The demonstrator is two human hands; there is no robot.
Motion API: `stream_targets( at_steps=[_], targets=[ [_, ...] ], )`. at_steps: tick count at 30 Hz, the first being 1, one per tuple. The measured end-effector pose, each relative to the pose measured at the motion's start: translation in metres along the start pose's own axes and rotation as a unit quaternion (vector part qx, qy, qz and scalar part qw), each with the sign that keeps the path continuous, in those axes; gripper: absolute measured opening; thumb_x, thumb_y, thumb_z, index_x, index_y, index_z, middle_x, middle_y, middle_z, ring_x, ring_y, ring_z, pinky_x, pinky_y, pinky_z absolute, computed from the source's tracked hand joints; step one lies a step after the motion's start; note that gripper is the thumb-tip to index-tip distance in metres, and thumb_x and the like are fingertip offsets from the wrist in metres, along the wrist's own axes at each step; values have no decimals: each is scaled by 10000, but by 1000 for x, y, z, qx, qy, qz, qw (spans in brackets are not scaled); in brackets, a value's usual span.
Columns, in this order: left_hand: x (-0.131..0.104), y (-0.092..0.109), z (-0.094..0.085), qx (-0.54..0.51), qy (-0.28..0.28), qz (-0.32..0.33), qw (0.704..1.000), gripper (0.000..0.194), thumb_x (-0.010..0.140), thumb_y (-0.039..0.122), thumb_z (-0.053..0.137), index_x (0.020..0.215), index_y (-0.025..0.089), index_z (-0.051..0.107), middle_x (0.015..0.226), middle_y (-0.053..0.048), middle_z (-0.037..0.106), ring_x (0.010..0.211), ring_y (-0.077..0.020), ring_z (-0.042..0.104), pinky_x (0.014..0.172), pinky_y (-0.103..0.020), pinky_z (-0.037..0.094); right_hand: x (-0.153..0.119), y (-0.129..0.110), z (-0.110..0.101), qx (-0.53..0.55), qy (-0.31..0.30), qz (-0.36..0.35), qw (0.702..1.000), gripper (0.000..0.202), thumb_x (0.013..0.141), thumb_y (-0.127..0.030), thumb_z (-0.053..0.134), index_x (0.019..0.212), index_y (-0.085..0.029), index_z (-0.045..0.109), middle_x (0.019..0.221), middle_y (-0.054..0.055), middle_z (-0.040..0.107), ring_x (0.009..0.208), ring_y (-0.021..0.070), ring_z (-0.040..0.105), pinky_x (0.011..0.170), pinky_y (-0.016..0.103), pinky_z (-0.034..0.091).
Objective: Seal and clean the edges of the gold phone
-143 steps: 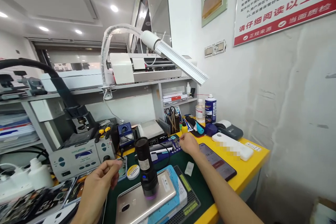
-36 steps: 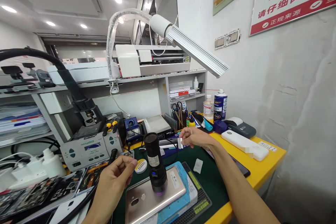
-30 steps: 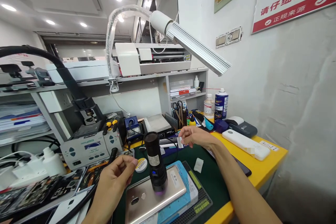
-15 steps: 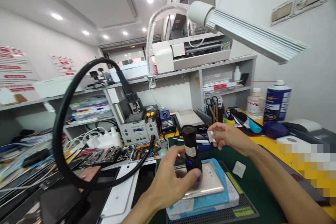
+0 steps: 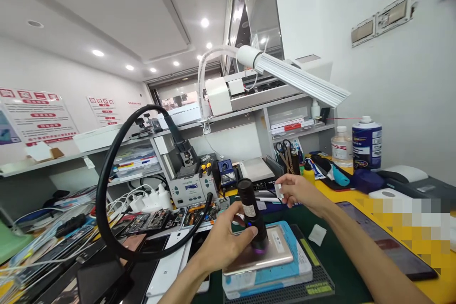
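Left hand nearer flashlight, bottle capped

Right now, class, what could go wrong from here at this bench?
The left hand grips the tall flashlight standing on the gold phone; a jerk might topple it. That phone, lying on a blue-and-white box, could slide. The small white piece pinched in the right hand might drop.

Via head cam I see L hand at 6 o'clock, against blk torch on gold phone; R hand, 4 o'clock, pinching sm. white piece; lamp, 2 o'clock; blk hose, approx. 8 o'clock.
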State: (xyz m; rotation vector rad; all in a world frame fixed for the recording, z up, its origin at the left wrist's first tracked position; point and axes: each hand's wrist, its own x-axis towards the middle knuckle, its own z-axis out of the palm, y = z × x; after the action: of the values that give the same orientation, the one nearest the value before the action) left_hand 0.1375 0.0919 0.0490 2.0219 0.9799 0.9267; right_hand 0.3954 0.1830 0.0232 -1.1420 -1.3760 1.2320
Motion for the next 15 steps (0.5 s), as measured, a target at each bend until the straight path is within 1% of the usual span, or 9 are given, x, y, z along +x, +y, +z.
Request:
stream_targets(
  at_steps=[3,7,11,15],
  targets=[
    [5,-3,-4,-9,-8,-3,1000,358,851,338,705,1166,183,639,1062,-49,676,885,-189,609,780,-295,484,0,2,1,3,-3,-1,1000,253,708,-169,627,959,-162,593,564,29,624,532,170,601,476,227,453],
    [12,-5,-7,-5,-1,-4,1000,410,765,319,795,1123,162,671,1034,-52,689,885,-197,617,755,-286,475,11,11,0,-6,1,5,1000,286,659,-215,638,936,-175,583,521,9,607,466,167,572,439,232,443],
    [12,-2,-6,-15,-15,3,1000,346,771,317,781,1067,150,715,988,-59,713,839,-195,628,707,-275,473,22,19,-2,-8,-3,-1,1000,329,636,-247,658,950,-176,589,536,7,608,469,165,580,433,230,446],
    [10,6,-1,-16,29,21,999,272,755,282,784,981,138,736,929,-55,713,812,-189,605,693,-274,449,24,23,-4,-9,-5,-7,1000,333,645,-254,676,959,-178,596,549,15,606,481,173,591,444,245,465]
  ],
)
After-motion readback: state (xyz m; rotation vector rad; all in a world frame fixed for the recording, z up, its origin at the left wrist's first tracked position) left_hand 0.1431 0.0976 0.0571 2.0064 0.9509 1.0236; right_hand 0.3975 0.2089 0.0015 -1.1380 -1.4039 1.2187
